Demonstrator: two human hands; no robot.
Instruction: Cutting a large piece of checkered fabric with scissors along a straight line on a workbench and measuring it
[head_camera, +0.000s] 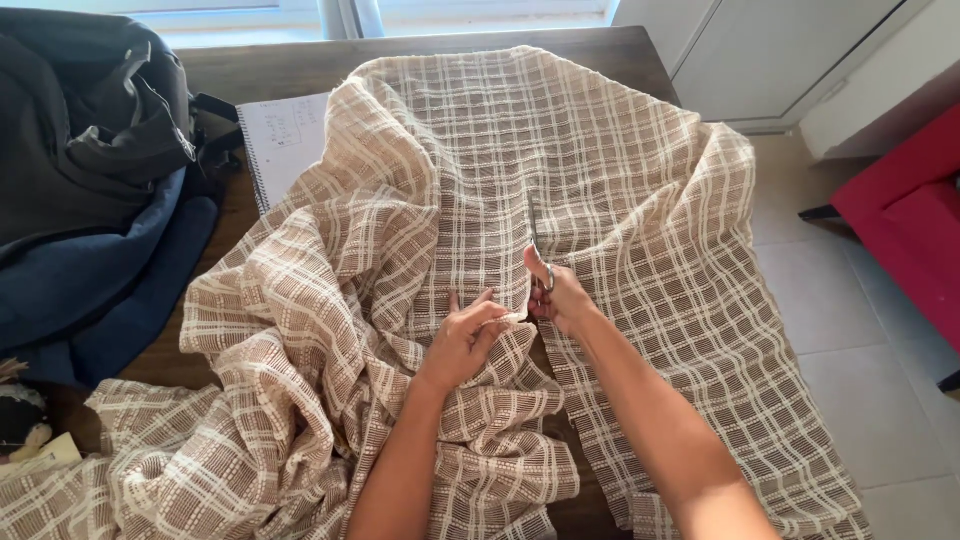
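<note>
Fabric (620, 200) mid-cut: my right hand (560, 298) grips scissors (540, 258) pointing 12 o'clock, left hand (465, 340) pinches the edge; next snip needs tension, I'd say.

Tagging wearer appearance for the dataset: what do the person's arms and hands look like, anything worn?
Both forearms are bare up to the bottom picture edge: no sleeves show. The left hand and right hand wear no gloves; no watch or bracelet shows on either wrist. Rings on the fingers cannot be told at this size.

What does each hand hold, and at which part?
The right hand holds metal scissors by the handle loops. The left hand pinches the beige checked woven fabric at its cut edge.
</note>
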